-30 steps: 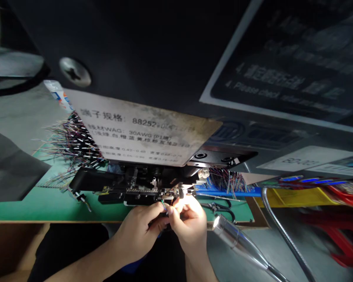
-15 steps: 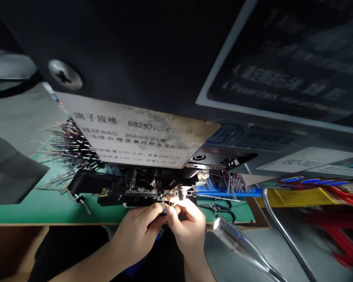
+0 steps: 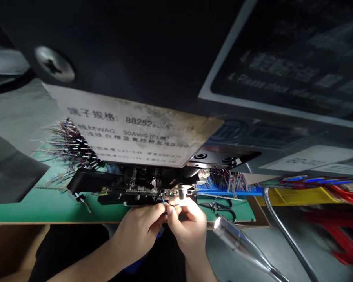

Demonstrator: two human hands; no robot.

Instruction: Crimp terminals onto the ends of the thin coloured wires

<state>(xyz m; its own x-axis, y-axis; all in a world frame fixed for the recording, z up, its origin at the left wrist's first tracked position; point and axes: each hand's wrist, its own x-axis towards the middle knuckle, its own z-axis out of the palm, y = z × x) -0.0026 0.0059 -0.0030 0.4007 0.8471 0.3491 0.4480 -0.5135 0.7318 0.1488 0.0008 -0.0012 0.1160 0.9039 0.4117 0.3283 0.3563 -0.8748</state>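
Fingers [image 3: 161, 213] of left hand [image 3: 138, 231] and right hand [image 3: 186, 227] pinched together, grasping thin blue wire [image 3: 163, 200], just beside black press tooling [image 3: 141, 184]

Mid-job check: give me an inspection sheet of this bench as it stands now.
Surface: green mat, brightly lit only by the hands.
Job's things: wire held up to the machine's tooling.
Clutter: wire bundles at left, more wires on the blue tray, scissors.
Grippers: left hand and right hand both pinch the wire, fingertips together.
Cables: lamp on a gooseneck, right of the hands.
Surroundings: spec card overhead, yellow bin at right.
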